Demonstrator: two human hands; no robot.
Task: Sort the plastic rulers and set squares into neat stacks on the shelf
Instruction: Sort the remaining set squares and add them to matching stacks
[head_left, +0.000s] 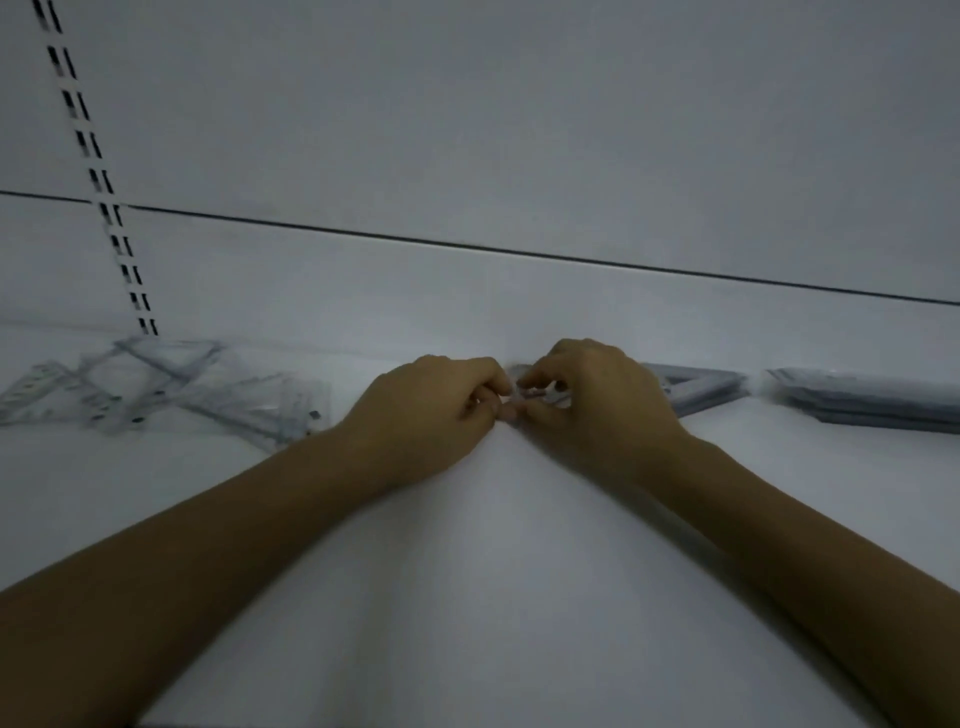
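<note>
Set squares first: where do they lie?

A stack of set squares (696, 389) sits far back on the white shelf (493, 571), close to the back panel (519, 130), right of the middle. Its layers lie fairly even, one long edge slanting toward the right.

Who has hold of it?

The right hand (597, 405) covers its left corner. That hand's fingers (535, 387) are curled, with the tips pinching the plastic at that corner.

And the other hand?

The left hand (431, 410) comes in from the left until its curled fingers (485, 402) meet the right hand's fingertips. It is too blurred there to tell whether they pinch the same corner or only touch it.

What of the rest of the stock?

Just beyond the held stack, farther right, lies a second stack (862, 400), flat and grey, running out of the picture. I cannot tell whether it is rulers or squares. Well apart on the left lies a loose heap (171, 387) of clear rulers and set squares, crossed over one another at odd angles.

Anything around them?

Both forearms reach in from the bottom corners over the bare front of the shelf. A slotted upright (98, 176) climbs the back panel above the heap, and a thin dark seam (519, 253) runs across the panel, sloping down to the right.
</note>
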